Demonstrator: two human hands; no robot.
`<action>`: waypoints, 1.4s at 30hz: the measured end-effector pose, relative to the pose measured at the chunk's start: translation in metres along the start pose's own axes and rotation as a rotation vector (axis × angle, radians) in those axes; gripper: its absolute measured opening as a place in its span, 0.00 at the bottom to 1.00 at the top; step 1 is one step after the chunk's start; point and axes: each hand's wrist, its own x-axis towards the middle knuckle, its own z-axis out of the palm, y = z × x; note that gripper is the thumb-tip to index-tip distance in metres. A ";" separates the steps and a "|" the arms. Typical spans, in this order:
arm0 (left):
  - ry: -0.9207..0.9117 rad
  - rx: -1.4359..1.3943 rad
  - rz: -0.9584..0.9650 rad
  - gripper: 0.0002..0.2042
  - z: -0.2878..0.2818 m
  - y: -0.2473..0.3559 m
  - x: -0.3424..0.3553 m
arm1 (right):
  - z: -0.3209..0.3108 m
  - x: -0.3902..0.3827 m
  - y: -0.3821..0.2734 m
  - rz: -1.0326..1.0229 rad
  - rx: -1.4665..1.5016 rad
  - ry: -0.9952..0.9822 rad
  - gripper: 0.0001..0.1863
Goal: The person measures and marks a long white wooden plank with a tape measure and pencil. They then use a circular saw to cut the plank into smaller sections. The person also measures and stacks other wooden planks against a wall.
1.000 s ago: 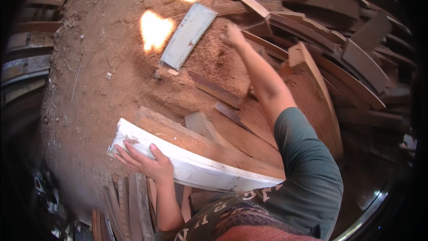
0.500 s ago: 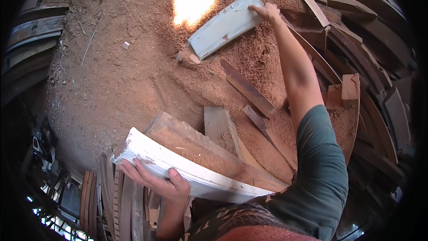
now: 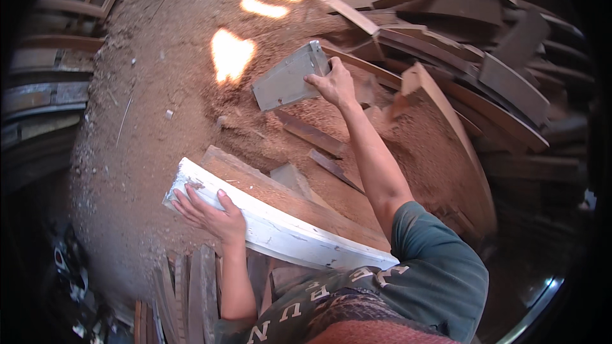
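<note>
A long white-painted board (image 3: 287,236) crosses the lower middle against my body, its far end tilted up at the left. My left hand (image 3: 210,213) holds it near that end, fingers over the painted face. Out in front, my right hand (image 3: 335,81) grips the right part of a short, pale grey painted board (image 3: 280,81), which is raised over the sawdust. A brown-topped plank (image 3: 268,194) lies along the white board's far side, and narrow dark offcuts (image 3: 312,134) lie between my hands.
Curved planks and offcuts (image 3: 446,6) are piled along the right. Stacked timber (image 3: 44,95) stands at the left, and more lengths (image 3: 191,293) lie below the white board. Sawdust covers the ground (image 3: 134,153), with bright patches of light at the top.
My right hand has closed on the short grey board, which has lifted and turned from where it lay. My left hand stays on the white board. The view has shifted.
</note>
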 end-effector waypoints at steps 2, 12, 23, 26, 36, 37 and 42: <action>-0.002 0.039 -0.026 0.36 -0.004 0.001 -0.006 | -0.078 -0.020 -0.013 0.005 0.067 0.105 0.40; -0.003 0.006 -0.077 0.37 0.001 0.003 -0.003 | -0.465 -0.006 0.093 0.063 0.136 0.909 0.50; 0.029 0.036 -0.080 0.36 -0.001 0.002 -0.008 | -0.434 -0.215 0.119 0.147 0.184 0.836 0.37; 0.009 0.027 -0.088 0.37 -0.002 0.002 -0.008 | -0.351 -0.274 0.181 0.237 0.146 0.651 0.32; -0.128 0.015 0.162 0.34 -0.047 0.035 -0.035 | -0.144 -0.495 0.335 0.318 -0.107 -0.127 0.42; -0.137 -0.002 0.234 0.34 -0.048 0.043 -0.047 | -0.139 -0.507 0.332 0.306 -0.090 -0.154 0.43; -0.214 -0.107 0.550 0.33 -0.061 0.070 -0.138 | -0.110 -0.564 0.306 0.260 -0.095 -0.280 0.46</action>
